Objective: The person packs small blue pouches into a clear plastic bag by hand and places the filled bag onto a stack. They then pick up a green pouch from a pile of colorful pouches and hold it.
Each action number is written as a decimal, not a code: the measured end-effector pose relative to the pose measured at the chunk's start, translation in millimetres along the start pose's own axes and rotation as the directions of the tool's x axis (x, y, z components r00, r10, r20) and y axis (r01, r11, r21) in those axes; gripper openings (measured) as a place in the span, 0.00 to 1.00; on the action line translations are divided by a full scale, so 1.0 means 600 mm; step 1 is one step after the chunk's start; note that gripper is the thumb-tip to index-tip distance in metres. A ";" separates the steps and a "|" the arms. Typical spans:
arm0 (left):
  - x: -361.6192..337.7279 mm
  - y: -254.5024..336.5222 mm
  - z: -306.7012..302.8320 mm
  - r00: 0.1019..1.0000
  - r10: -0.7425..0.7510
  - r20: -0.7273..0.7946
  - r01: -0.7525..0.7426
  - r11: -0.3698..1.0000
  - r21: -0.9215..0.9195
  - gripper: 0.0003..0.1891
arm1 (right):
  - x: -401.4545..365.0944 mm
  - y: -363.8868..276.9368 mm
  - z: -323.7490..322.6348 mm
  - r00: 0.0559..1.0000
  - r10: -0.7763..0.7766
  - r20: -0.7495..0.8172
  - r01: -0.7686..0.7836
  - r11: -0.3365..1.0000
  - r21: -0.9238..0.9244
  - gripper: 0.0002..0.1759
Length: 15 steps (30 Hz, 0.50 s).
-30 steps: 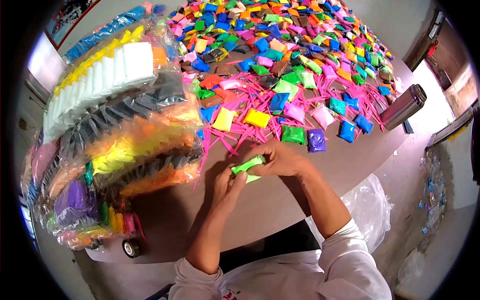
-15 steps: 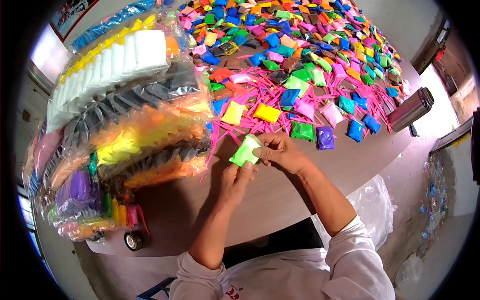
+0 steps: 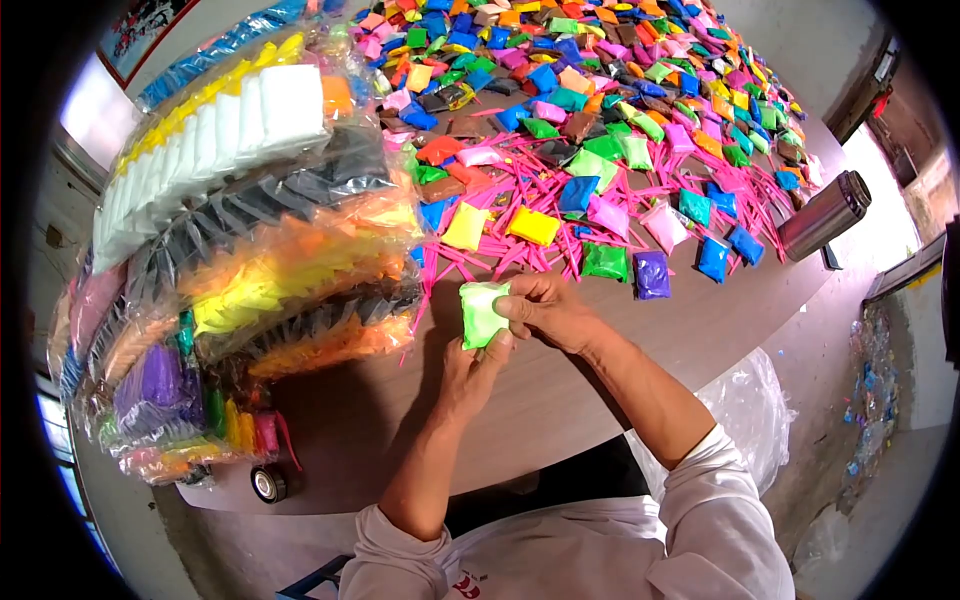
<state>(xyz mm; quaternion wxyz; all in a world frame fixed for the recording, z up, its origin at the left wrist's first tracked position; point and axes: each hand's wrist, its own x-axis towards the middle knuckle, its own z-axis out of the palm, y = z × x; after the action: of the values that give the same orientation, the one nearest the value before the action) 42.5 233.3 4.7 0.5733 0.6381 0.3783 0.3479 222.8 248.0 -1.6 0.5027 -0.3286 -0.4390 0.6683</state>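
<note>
While left hand (image 3: 468, 378), right hand (image 3: 551, 312) both pinch one green packet (image 3: 480, 312), one steel flask (image 3: 824, 216) lies apart.

green packet (image 3: 480, 312): right edge and lower corner covered by fingers of right hand (image 3: 545, 312) and left hand (image 3: 470, 375). bagged stacks (image 3: 250, 250) on the left fade into the dark lens rim. far loose packets (image 3: 600, 40) cut by top edge, too small to count.
</note>
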 end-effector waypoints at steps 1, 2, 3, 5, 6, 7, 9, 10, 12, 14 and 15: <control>-0.001 -0.001 -0.001 1.000 -0.001 0.001 0.001 1.000 0.001 0.20 | -0.001 -0.002 -0.002 1.000 0.000 -0.001 0.000 1.000 0.001 0.13; -0.002 -0.003 -0.002 1.000 -0.006 -0.001 0.006 1.000 0.028 0.22 | -0.001 -0.006 -0.006 0.999 0.016 0.035 -0.015 1.000 -0.026 0.13; -0.003 -0.005 -0.003 1.000 -0.010 -0.003 0.011 0.998 0.055 0.23 | -0.002 -0.008 -0.008 0.997 0.032 0.071 -0.028 0.998 -0.054 0.13; -0.002 -0.011 -0.004 1.000 -0.009 -0.025 0.010 0.999 0.037 0.25 | -0.004 -0.008 -0.006 0.998 0.019 0.067 -0.011 0.992 -0.127 0.13; -0.002 -0.011 -0.004 0.999 -0.008 -0.047 0.009 1.000 0.019 0.27 | -0.005 -0.008 -0.005 0.998 0.007 0.064 0.005 0.980 -0.199 0.14; -0.003 -0.008 -0.003 0.999 -0.010 -0.048 0.011 1.000 0.021 0.27 | -0.004 -0.007 -0.006 0.998 0.007 0.064 0.005 0.980 -0.197 0.14; -0.003 0.002 0.000 0.997 -0.039 -0.059 0.041 0.999 0.033 0.28 | -0.002 -0.007 -0.006 0.994 -0.043 0.103 0.064 0.976 -0.206 0.14; -0.001 0.000 0.000 0.998 -0.040 -0.057 0.042 0.999 0.034 0.28 | -0.004 -0.009 -0.003 0.994 -0.044 0.102 0.064 0.977 -0.204 0.14; 0.002 -0.006 -0.001 0.996 -0.040 -0.077 0.040 0.999 0.001 0.28 | -0.006 -0.015 0.008 0.998 -0.003 0.064 0.012 0.990 -0.144 0.16; 0.002 -0.004 -0.003 0.997 -0.037 -0.070 0.038 0.999 0.007 0.28 | -0.005 -0.011 0.003 0.998 0.019 0.061 -0.009 0.987 -0.160 0.16; 0.002 -0.003 -0.004 0.997 -0.035 -0.065 0.036 0.999 0.013 0.28 | -0.004 -0.009 0.001 0.997 0.040 0.058 -0.029 0.984 -0.176 0.17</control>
<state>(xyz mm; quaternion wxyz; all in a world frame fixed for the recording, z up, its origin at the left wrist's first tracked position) 41.0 235.5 3.0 0.5623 0.6239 0.4103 0.3555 224.8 245.9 3.4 0.4464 -0.3583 -0.5055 0.6457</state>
